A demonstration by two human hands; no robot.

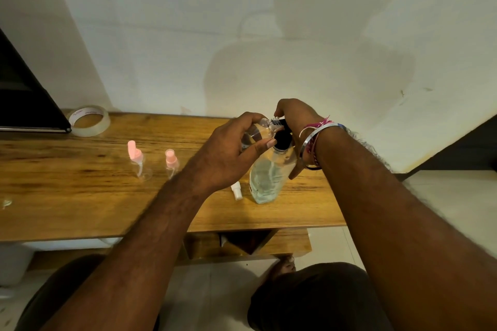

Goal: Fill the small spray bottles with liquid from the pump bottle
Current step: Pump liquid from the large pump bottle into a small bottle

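Observation:
A clear pump bottle (269, 177) with pale liquid and a black pump head (283, 139) stands on the wooden table (80, 196). My left hand (231, 150) grips a small clear spray bottle (262, 127), uncapped and tilted, with its threaded neck at the pump's nozzle. My right hand (294, 118) is curled over the pump head from behind. Two small clear spray bottles with pink tops (135, 160) (172, 162) stand to the left. A white sprayer cap (236, 191) lies beside the pump bottle's base.
A roll of clear tape (90, 121) sits at the table's back left, next to a black flat object (24, 94). A white wall runs close behind the table. The table's right edge ends just past the pump bottle.

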